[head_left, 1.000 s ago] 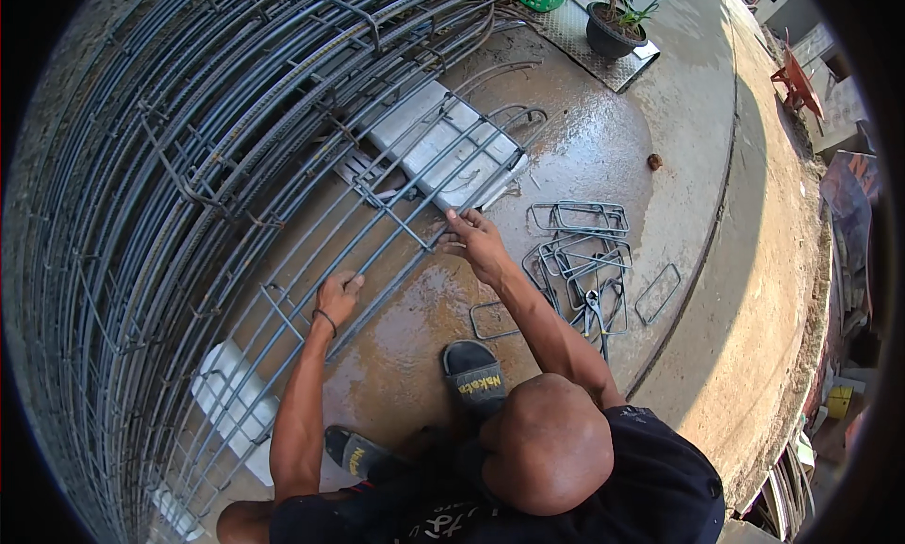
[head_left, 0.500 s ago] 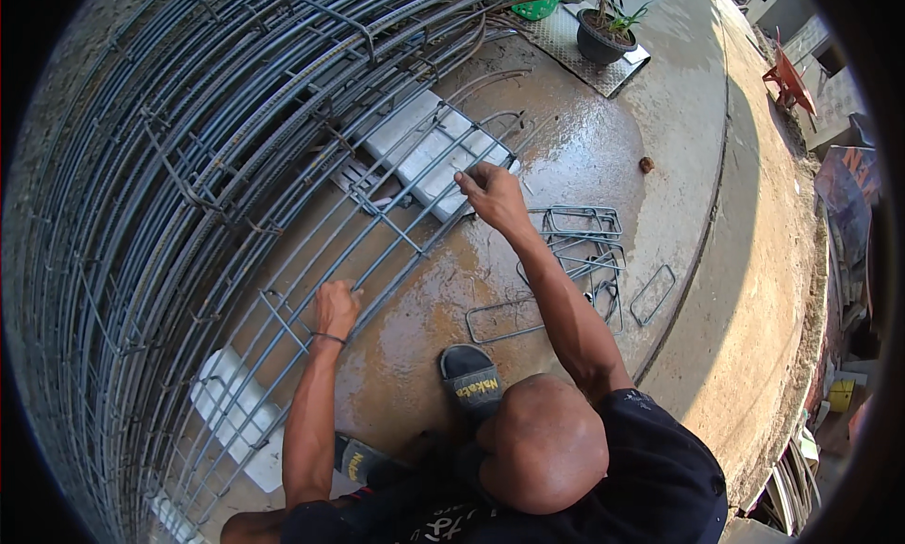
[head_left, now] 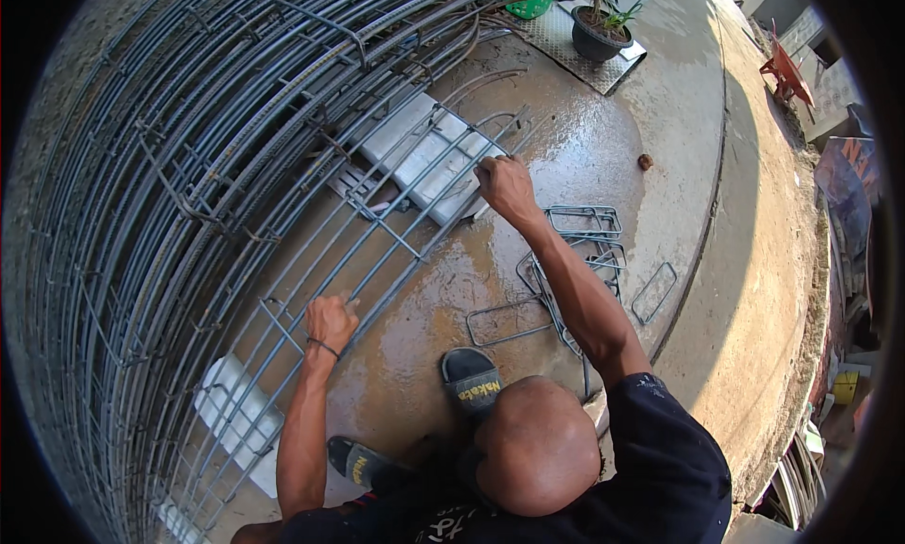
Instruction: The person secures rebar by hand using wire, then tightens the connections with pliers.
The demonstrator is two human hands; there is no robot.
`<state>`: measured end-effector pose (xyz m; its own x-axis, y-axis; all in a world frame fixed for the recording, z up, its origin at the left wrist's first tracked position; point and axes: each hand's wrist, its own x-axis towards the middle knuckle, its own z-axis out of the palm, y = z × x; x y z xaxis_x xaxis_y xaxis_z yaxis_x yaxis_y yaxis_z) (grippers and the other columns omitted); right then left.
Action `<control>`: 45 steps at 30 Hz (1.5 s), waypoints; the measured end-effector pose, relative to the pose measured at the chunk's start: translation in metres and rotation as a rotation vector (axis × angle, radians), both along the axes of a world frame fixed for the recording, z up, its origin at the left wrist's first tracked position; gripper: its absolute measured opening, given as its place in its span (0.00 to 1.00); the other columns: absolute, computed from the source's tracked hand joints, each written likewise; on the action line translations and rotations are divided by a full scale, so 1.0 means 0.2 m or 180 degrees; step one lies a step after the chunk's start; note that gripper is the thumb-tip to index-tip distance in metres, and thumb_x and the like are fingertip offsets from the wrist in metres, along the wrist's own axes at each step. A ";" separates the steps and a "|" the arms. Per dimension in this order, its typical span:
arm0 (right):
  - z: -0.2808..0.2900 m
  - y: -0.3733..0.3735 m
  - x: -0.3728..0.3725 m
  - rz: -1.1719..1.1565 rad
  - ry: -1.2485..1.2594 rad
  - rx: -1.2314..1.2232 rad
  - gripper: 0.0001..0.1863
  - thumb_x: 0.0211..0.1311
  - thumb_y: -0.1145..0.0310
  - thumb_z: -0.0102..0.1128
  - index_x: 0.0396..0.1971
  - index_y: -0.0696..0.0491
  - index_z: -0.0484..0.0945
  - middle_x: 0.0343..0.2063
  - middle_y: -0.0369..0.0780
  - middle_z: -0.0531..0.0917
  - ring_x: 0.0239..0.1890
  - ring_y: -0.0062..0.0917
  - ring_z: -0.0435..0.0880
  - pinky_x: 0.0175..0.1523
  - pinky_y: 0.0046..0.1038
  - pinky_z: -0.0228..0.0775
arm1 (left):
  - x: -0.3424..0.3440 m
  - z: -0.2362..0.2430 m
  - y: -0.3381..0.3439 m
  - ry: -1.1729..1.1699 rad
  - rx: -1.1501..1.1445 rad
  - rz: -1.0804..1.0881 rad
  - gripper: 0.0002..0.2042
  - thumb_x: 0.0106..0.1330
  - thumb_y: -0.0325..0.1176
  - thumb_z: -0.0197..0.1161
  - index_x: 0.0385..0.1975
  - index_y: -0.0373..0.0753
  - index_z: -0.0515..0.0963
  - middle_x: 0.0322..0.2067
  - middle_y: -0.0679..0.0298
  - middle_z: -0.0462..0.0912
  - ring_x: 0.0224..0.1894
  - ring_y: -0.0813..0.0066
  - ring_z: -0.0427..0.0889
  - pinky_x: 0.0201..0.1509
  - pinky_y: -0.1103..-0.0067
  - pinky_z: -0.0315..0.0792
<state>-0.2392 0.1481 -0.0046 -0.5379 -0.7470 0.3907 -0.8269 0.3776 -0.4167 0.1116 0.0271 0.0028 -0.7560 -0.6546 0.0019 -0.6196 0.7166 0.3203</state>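
A long rebar cage [head_left: 385, 225] of straight steel bars and rectangular stirrups lies slanting in front of me. My left hand [head_left: 332, 320] is closed around a bar on its near side, with a dark band at the wrist. Farther up, my right hand [head_left: 507, 188] has its fingers closed at the cage's outer bar, near the end stirrup; the fingertips are partly hidden. White blocks [head_left: 407, 148] lie under the bars, one at the far end and another [head_left: 236, 417] at the near left.
Bundled rebar cages [head_left: 189, 167] fill the left side. Loose stirrups [head_left: 584, 225] lie on the wet concrete floor, right of my right forearm. A potted plant [head_left: 600, 37] stands on a metal plate at the back. A red wheelbarrow [head_left: 786, 73] is at the far right.
My right hand has shifted slightly right and closed in at the cage's outer bar. The left hand has moved a little left and down, still at the same bars.
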 end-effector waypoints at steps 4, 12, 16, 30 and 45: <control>-0.01 -0.03 0.00 -0.0336 0.0004 0.0121 0.16 0.58 0.61 0.57 0.20 0.59 0.77 0.21 0.50 0.80 0.27 0.44 0.78 0.40 0.41 0.67 | 0.09 0.00 0.03 -0.0047 0.0093 -0.0055 0.08 0.50 0.33 0.64 0.30 0.40 0.83 0.19 0.45 0.78 0.25 0.46 0.79 0.30 0.61 0.72; 0.03 -0.13 0.04 -0.0951 -0.0742 0.0159 0.16 0.50 0.61 0.63 0.31 0.59 0.76 0.26 0.52 0.82 0.31 0.47 0.81 0.39 0.42 0.71 | 0.17 0.05 -0.03 -0.0070 0.0515 -0.0133 0.08 0.53 0.33 0.65 0.29 0.37 0.83 0.21 0.45 0.78 0.27 0.47 0.80 0.30 0.64 0.71; -0.01 -0.14 -0.09 -0.1564 -0.1621 -0.0482 0.20 0.46 0.64 0.65 0.39 0.59 0.75 0.23 0.45 0.83 0.26 0.35 0.83 0.35 0.33 0.73 | 0.15 0.03 -0.03 0.0057 0.0483 -0.0122 0.06 0.53 0.33 0.65 0.28 0.38 0.83 0.22 0.46 0.79 0.27 0.46 0.79 0.31 0.62 0.71; 0.03 -0.22 -0.13 -0.1136 -0.1426 0.0500 0.30 0.48 0.56 0.70 0.44 0.61 0.69 0.31 0.53 0.82 0.32 0.41 0.83 0.40 0.37 0.74 | 0.13 -0.05 -0.02 0.0019 -0.0032 0.0289 0.05 0.50 0.27 0.63 0.25 0.33 0.80 0.24 0.45 0.79 0.27 0.43 0.78 0.31 0.59 0.70; -0.03 -0.26 -0.01 -0.0755 -0.2808 -0.1114 0.14 0.55 0.79 0.60 0.38 0.57 0.66 0.23 0.42 0.81 0.18 0.22 0.80 0.20 0.23 0.71 | 0.18 -0.01 0.02 0.0338 -0.0286 0.0179 0.08 0.45 0.21 0.60 0.27 0.32 0.79 0.23 0.48 0.80 0.28 0.48 0.81 0.32 0.62 0.74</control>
<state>-0.2408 0.0970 -0.0100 -0.8648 -0.5001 -0.0451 -0.0831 0.2312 -0.9694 0.1478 0.0319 0.0009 -0.7105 -0.6896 0.1403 -0.6257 0.7103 0.3225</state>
